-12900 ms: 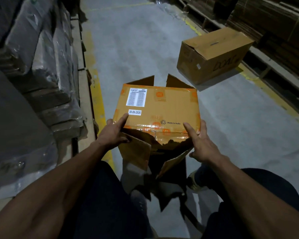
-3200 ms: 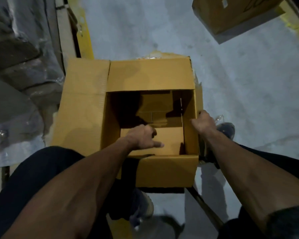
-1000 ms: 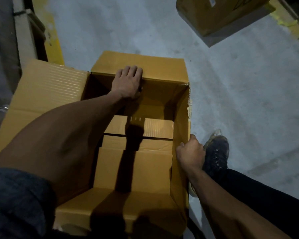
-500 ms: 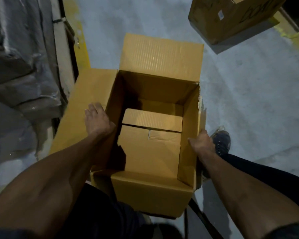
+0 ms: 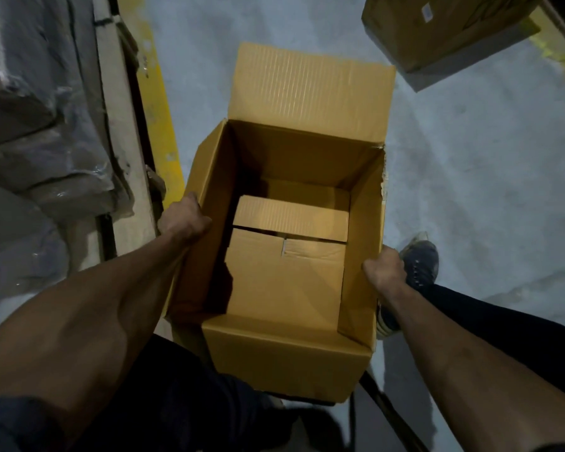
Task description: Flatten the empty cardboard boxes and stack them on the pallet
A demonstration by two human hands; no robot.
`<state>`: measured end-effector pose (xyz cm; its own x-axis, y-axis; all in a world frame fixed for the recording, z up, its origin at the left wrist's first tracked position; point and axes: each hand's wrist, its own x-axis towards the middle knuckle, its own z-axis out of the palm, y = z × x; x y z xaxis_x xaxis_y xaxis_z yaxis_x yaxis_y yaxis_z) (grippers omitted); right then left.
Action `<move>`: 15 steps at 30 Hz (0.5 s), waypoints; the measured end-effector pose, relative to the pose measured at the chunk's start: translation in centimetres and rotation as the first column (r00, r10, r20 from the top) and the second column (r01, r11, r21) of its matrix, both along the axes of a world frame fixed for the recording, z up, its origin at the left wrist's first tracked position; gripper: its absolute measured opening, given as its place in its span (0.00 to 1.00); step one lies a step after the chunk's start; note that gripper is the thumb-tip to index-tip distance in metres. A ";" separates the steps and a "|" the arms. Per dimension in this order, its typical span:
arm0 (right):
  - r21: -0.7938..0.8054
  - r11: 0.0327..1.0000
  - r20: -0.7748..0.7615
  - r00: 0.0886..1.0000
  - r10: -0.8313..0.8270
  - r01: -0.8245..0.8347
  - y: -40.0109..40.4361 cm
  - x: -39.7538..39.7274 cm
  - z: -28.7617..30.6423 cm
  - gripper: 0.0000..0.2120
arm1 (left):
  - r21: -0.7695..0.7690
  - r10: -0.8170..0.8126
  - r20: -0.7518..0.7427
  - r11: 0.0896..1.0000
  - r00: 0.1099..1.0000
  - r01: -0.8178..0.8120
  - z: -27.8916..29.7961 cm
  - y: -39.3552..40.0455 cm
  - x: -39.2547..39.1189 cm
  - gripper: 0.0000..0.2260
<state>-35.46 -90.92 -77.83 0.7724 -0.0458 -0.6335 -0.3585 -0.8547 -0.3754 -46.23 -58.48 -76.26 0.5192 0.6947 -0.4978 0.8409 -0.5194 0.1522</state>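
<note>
fingers: left hand (image 5: pixel 183 220) and right hand (image 5: pixel 385 272) curl over opposite rims of the open brown cardboard box (image 5: pixel 284 243)
box: centre frame, upright
risk: interleaved bottom flaps may resist collapse, tearing

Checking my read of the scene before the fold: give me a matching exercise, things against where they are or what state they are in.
Things:
1. open box
2. second box
3. left hand
4. right hand

Places or states:
A. grips the box's right wall
B. far right on the floor, closed
C. grips the box's left wall
D. upright, far flap raised

Pairs: 1-D, 2-B, 3-C, 4-A
</note>
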 end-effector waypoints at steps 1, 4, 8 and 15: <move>-0.004 1.000 0.017 1.000 0.000 0.000 0.0 0.2 0.3 0.12 | -0.009 -0.001 0.030 1.000 1.000 0.001 0.3 -0.2 0.2 0.15; -0.021 1.000 0.100 0.995 -0.002 0.004 -0.2 1.1 2.0 0.11 | -0.087 0.039 0.173 0.996 0.984 -0.024 1.9 -0.5 1.0 0.16; 0.001 1.000 0.195 0.981 -0.016 0.016 -1.0 2.6 5.7 0.11 | -0.224 0.160 0.339 0.971 0.927 -0.085 5.1 -1.1 1.7 0.17; 0.028 0.999 0.352 0.935 0.030 -0.043 -2.3 4.0 13.0 0.09 | -0.278 0.218 0.525 0.958 0.822 -0.076 10.4 -1.0 1.5 0.11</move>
<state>-31.43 -93.22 -64.83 0.9468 0.0035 -0.3219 -0.1672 -0.8492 -0.5010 -44.69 -59.47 -65.89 0.6549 0.6842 -0.3208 0.6452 -0.2854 0.7087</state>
